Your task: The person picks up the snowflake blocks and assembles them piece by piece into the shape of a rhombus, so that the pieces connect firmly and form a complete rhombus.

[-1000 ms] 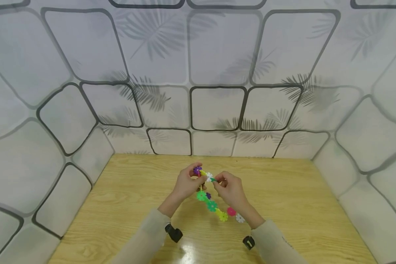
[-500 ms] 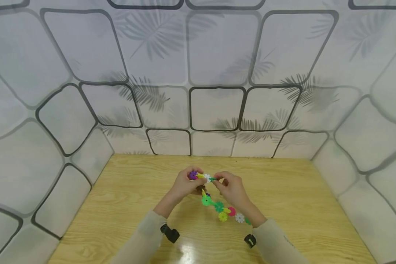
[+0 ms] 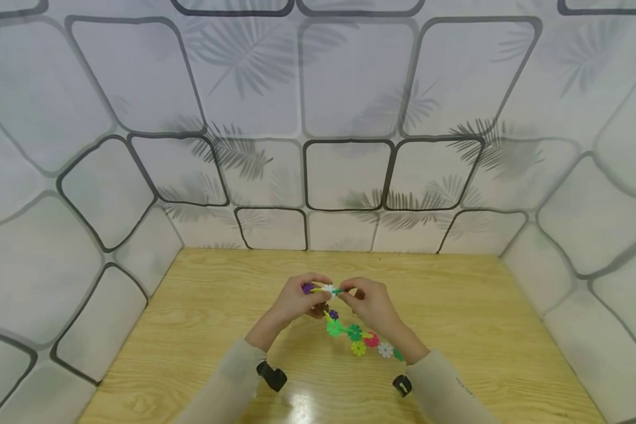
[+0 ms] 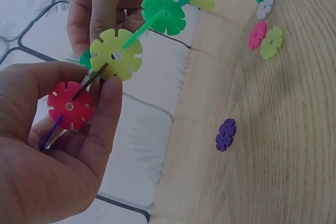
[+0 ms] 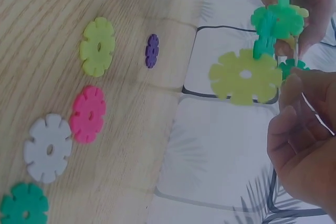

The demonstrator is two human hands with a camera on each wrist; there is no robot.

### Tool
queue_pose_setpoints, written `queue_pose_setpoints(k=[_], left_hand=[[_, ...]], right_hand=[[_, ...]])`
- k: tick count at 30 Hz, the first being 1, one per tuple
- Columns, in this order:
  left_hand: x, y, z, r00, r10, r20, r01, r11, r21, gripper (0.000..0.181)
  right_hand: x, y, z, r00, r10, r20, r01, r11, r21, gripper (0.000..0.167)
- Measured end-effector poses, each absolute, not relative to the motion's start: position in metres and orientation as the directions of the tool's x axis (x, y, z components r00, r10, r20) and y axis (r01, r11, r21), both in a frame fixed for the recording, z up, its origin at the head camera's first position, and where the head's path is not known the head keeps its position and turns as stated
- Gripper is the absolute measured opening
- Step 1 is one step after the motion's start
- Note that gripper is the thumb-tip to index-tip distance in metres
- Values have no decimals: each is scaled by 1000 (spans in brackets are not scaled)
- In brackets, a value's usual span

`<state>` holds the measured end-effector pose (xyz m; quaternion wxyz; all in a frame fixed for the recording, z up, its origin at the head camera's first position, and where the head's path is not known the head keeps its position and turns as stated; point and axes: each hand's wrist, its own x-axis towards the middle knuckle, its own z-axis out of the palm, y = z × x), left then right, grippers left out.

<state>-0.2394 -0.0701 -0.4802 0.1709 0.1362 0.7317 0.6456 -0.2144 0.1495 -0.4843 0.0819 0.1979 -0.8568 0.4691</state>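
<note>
A chain of notched flower discs hangs between the two hands above the table. My left hand [image 3: 295,298] grips its purple, yellow and white discs; in the left wrist view a red disc [image 4: 70,106] lies among the left fingers, linked towards a yellow disc [image 4: 116,55]. The right hand [image 3: 370,303] pinches a dark green disc [image 5: 293,68] against the white disc [image 3: 329,290]. From the left hand the chain trails down through a light green disc [image 3: 334,328] and a darker green one [image 3: 354,333].
On the wooden table [image 3: 201,330] lie loose discs: yellow [image 5: 97,47], pink [image 5: 88,114], white [image 5: 48,148], green [image 5: 24,204] and small-looking purple [image 5: 151,51]. Patterned walls [image 3: 350,176] enclose the table's back and sides.
The left hand has tilted and the purple end of the chain has moved down and left. The hanging part has swung right. The right hand still pinches the green disc.
</note>
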Motion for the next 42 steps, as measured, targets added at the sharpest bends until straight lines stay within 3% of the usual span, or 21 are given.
queue_pose_setpoints(k=[6,16,42], left_hand=[[-242,-72,-483,-906,416,-77,-27,125,992,35],[-247,-82,-483,-927,371,-60,-18,115,993,35],[-247,-83,-478,-920,388,-56,-17,102,995,36]], right_hand=[[-213,155,-479,-906,-282,316,-418,467,-779,12],[-217,191,-489,-947,-198,251,-319,545,-775,11],[-191,238,-554,-923,-384,29,-286,632,-720,25]])
